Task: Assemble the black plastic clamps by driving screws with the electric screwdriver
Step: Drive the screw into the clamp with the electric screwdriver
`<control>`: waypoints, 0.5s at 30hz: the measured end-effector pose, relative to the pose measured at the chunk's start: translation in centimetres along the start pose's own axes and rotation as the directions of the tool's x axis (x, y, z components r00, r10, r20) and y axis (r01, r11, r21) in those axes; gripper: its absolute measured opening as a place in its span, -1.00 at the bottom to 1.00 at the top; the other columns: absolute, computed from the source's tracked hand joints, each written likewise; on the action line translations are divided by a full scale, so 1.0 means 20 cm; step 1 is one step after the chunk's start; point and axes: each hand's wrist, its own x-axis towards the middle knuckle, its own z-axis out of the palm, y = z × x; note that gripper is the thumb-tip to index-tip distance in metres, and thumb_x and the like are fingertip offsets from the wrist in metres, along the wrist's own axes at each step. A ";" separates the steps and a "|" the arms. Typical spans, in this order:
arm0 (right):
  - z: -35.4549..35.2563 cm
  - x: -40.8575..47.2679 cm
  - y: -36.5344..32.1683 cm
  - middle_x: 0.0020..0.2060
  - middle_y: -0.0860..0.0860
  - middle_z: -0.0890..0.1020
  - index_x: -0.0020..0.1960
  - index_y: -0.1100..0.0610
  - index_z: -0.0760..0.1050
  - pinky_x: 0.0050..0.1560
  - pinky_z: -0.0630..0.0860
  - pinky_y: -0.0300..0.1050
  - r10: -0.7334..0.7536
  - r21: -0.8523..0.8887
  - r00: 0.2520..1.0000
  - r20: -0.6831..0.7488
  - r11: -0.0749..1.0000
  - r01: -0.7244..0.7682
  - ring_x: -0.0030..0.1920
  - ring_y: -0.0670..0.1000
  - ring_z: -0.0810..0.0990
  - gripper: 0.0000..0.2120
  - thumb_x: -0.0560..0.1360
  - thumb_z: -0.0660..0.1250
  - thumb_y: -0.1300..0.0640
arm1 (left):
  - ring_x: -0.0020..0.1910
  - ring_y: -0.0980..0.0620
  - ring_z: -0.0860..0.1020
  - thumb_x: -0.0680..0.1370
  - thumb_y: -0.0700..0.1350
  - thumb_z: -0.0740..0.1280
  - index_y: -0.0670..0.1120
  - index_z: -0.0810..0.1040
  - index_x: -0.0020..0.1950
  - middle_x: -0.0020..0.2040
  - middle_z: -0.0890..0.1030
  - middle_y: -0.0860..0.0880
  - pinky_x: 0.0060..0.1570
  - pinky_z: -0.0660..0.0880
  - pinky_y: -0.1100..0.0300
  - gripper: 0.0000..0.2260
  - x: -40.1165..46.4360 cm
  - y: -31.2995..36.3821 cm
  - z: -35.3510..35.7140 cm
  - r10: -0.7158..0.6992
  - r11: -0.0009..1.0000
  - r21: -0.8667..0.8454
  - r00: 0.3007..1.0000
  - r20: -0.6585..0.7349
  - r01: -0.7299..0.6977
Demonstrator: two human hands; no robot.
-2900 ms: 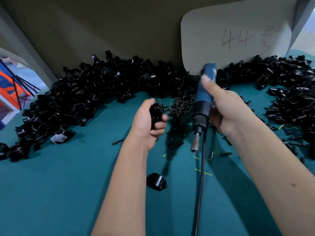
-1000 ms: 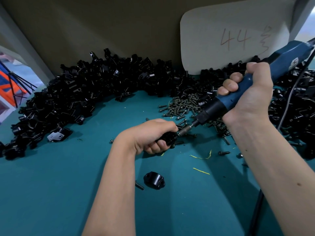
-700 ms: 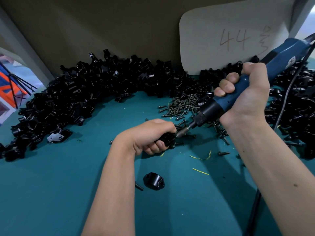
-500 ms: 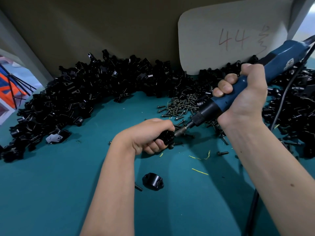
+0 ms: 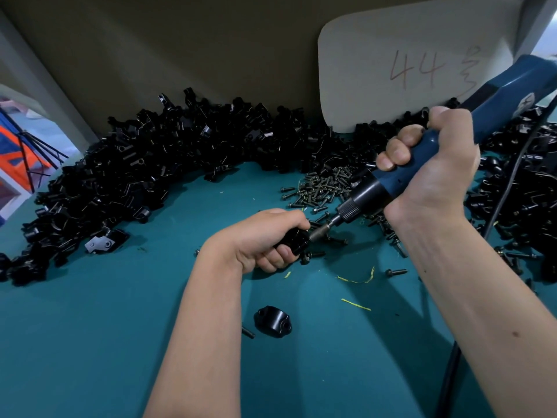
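A pale card (image 5: 407, 70) marked "44" is propped against the brown backboard (image 5: 180, 40) behind the teal tabletop (image 5: 90, 342).

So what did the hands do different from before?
The right hand swung the blue electric screwdriver from upright down onto the black plastic clamp, which the left hand lowered to the teal table. The loose black clamp cap stayed put.
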 end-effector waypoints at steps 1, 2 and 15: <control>0.00 0.00 0.00 -0.40 0.01 0.37 -0.10 0.12 0.26 -0.41 0.31 -0.16 -0.006 -0.002 1.000 0.005 1.000 0.006 -0.46 0.00 0.30 -0.85 0.52 0.25 0.20 | -0.61 0.17 0.15 0.63 -0.04 0.19 0.00 0.32 -0.13 -0.48 0.27 -0.01 -0.63 0.09 0.44 -0.85 0.00 0.00 0.00 0.001 1.000 -0.004 1.000 0.000 -0.001; 0.01 -0.01 0.00 -0.40 0.01 0.37 -0.10 0.12 0.26 -0.42 0.31 -0.16 -0.012 -0.004 1.000 0.009 1.000 0.012 -0.46 0.00 0.30 -0.85 0.51 0.25 0.20 | -0.61 0.17 0.15 0.63 -0.04 0.19 0.00 0.32 -0.12 -0.48 0.27 -0.01 -0.63 0.09 0.44 -0.85 0.00 0.00 0.00 0.001 1.000 -0.009 1.000 -0.002 -0.001; 0.00 -0.01 0.01 -0.40 0.00 0.37 -0.10 0.11 0.27 -0.42 0.31 -0.16 -0.005 0.012 1.000 -0.010 1.000 0.005 -0.46 -0.01 0.30 -0.86 0.53 0.24 0.22 | -0.61 0.17 0.14 0.63 -0.04 0.17 0.00 0.33 -0.14 -0.47 0.27 0.00 -0.62 0.07 0.45 -0.84 0.00 0.00 0.00 0.008 1.000 -0.016 1.000 0.013 -0.008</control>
